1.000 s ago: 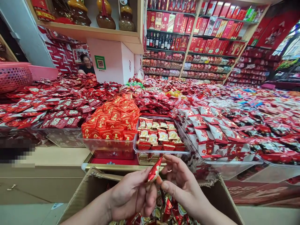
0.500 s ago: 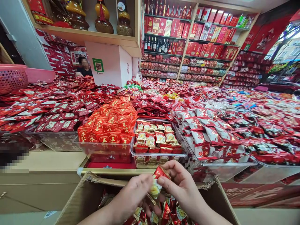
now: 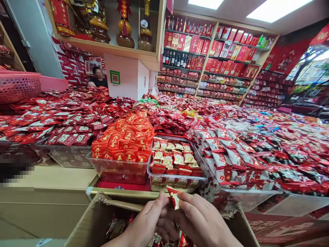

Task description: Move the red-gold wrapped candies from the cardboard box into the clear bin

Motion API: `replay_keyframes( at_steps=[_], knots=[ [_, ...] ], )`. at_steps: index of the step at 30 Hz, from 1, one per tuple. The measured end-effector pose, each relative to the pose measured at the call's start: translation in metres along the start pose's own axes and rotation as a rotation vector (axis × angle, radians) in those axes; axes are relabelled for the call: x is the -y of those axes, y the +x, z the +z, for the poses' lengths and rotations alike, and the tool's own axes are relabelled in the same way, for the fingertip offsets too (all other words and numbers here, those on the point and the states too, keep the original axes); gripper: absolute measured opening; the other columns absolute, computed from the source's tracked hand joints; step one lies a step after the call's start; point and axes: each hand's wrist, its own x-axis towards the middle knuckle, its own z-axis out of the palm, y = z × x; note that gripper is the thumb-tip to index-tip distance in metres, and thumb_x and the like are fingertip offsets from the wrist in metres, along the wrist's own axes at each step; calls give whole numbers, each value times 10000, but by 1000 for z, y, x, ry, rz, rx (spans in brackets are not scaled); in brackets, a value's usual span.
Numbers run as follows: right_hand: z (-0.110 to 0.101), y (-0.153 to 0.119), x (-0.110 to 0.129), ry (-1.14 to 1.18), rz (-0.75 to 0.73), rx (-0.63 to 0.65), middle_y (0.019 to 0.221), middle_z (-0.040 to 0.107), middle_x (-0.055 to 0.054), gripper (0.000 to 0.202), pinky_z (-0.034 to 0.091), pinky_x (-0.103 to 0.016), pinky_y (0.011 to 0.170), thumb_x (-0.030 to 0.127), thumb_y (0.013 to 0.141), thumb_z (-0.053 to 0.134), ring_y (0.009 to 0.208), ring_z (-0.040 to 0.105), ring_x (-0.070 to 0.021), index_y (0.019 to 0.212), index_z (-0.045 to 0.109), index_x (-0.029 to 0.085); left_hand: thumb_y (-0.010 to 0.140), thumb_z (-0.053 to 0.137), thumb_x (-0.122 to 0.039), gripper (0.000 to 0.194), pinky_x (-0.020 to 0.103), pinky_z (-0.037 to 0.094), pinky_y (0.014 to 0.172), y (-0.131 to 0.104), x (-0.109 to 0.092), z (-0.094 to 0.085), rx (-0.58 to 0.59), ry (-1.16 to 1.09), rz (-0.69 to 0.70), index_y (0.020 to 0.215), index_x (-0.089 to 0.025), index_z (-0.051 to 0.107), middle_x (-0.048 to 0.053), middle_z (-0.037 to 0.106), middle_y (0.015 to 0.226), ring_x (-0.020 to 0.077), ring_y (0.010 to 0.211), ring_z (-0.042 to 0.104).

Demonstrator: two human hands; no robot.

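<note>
Between my two hands, over an open cardboard box, is a small wrapped candy (image 3: 174, 198) in a red, white and gold wrapper. My right hand (image 3: 199, 214) pinches its right side between the fingers. My left hand (image 3: 149, 216) is curled, its thumb and fingertips against the candy's left side. Both hands partly hide the wrapper. Below them, the cardboard box (image 3: 83, 219) holds more red and gold wrapped candies (image 3: 183, 239). Just beyond, a clear plastic bin (image 3: 177, 179) contains rows of similar candies, stacked upright and facing me.
Left of that bin, another clear bin (image 3: 115, 171) is heaped with orange-red packets (image 3: 123, 140). To the right, a bin (image 3: 246, 193) carries white and red packets (image 3: 228, 157). Shelves (image 3: 203, 72) with bottles and boxes stand behind. A person (image 3: 98, 78) is at the back left.
The candy has turned from showing its broad face to a narrower side and moved slightly down. My hands have drawn closer around it. The view has tilted up a little.
</note>
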Motion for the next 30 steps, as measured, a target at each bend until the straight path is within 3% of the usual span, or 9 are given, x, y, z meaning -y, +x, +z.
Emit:
replay_keyframes(
  at_steps=[3, 5, 7, 9, 11, 15, 18, 23, 30],
  knots=[
    [-18, 26, -12, -7, 57, -26, 933, 621, -108, 175, 484, -254, 706, 84, 760, 484, 852, 568, -154, 923, 502, 147, 747, 281, -669, 625, 220, 352, 496, 2, 5, -3, -13, 29, 15, 894, -120, 543, 73, 640, 731, 160, 555, 627],
    [-24, 55, -26, -68, 113, 34, 933, 615, -105, 104, 470, -269, 712, 110, 780, 467, 859, 567, -164, 868, 503, 154, 746, 309, -657, 591, 218, 340, 488, 4, 9, -5, -15, 71, 11, 875, -124, 532, 67, 639, 732, 146, 517, 620],
    [-20, 86, -45, -186, 191, 205, 832, 618, -96, 74, 459, -279, 655, 132, 792, 443, 770, 576, -178, 825, 508, 142, 748, 326, -644, 565, 221, 340, 497, 5, 12, -6, -6, 120, 16, 859, -128, 527, 63, 635, 740, 139, 513, 615],
    [-7, 113, -65, -314, 249, 469, 751, 606, -80, 105, 435, -261, 609, 131, 805, 411, 700, 571, -173, 803, 516, 132, 749, 329, -640, 557, 226, 341, 505, 5, 12, -6, 11, 151, 12, 853, -128, 524, 60, 629, 743, 136, 512, 609],
    [10, 130, -85, -390, 259, 639, 780, 607, -90, 140, 416, -245, 612, 100, 803, 391, 710, 575, -170, 824, 528, 119, 754, 327, -633, 556, 228, 341, 505, 4, 11, -7, 32, 169, 1, 848, -122, 527, 58, 622, 733, 132, 499, 599],
    [41, 138, -109, -418, 262, 746, 862, 613, -125, 215, 408, -231, 625, 35, 773, 382, 764, 590, -181, 892, 554, 86, 772, 324, -606, 545, 219, 337, 501, 2, 11, -9, 59, 220, -15, 839, -110, 540, 62, 614, 731, 113, 478, 574],
    [52, 136, -116, -422, 260, 806, 881, 620, -139, 207, 410, -234, 656, 78, 785, 403, 801, 589, -192, 894, 579, 74, 796, 313, -577, 518, 204, 332, 495, 3, 12, -11, 79, 256, -3, 844, -116, 543, 59, 615, 737, 102, 478, 563],
    [54, 140, -121, -394, 217, 904, 838, 646, -111, 130, 403, -223, 677, 171, 730, 530, 812, 583, -192, 774, 635, 108, 804, 310, -564, 504, 195, 327, 474, 4, 10, -10, 91, 293, -3, 835, -122, 550, 55, 607, 710, 101, 459, 541],
    [55, 149, -125, -389, 211, 916, 792, 650, -101, 135, 391, -236, 575, 174, 655, 581, 736, 581, -200, 751, 655, 115, 791, 316, -580, 523, 200, 341, 475, 3, 11, -12, 105, 326, -8, 843, -120, 559, 67, 609, 726, 107, 465, 535]
  ],
)
